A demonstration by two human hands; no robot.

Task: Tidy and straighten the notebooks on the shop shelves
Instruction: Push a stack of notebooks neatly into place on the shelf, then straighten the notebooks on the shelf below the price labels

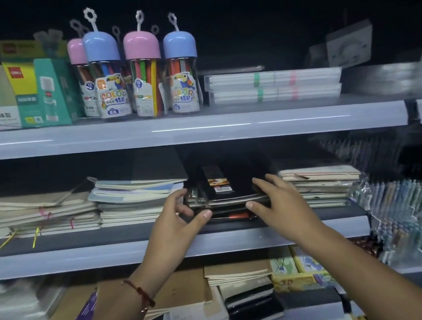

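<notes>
Middle shelf (162,249), centre: black notebooks (233,186), a short stack, front edge at the shelf lip.
Left hand (177,223): grip closed on the stack's left front corner, thumb under, fingers over the top; red cord at the wrist.
Right hand (279,204): grip closed on the stack's right front edge, thumb at the front, fingers on the top cover.
Left of the stack: pale notebooks (133,202), unevenly piled; further left, brown notebooks (41,214).
Right of the stack: cream notebooks (322,187).
Upper shelf (188,132): crayon tubs (143,75) with pink and blue caps; flat white packs (273,85).
Lower shelf: kraft notebooks (237,273), loose.
</notes>
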